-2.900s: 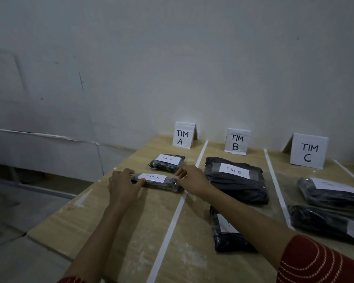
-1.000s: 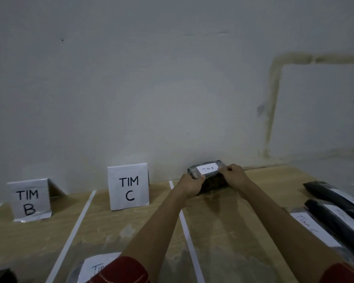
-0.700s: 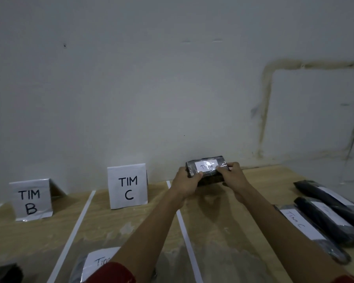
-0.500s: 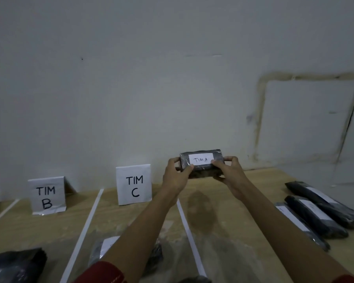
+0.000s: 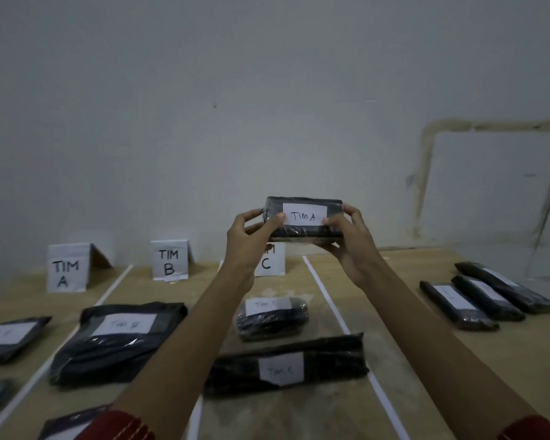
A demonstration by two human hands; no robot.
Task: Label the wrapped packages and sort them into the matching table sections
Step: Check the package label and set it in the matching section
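Fingers (image 5: 269, 224) of my left hand (image 5: 246, 239) and right hand (image 5: 351, 246) curl round the short ends of the package (image 5: 300, 231) marked TIM A, held up above the far edge of the tabletop (image 5: 527, 341). It seems light and soft, its wrap slick; gripping both ends feels safest.

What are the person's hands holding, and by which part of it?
A black wrapped package labelled TIM A, by its two short ends: the left hand grips the left end, the right hand the right end.
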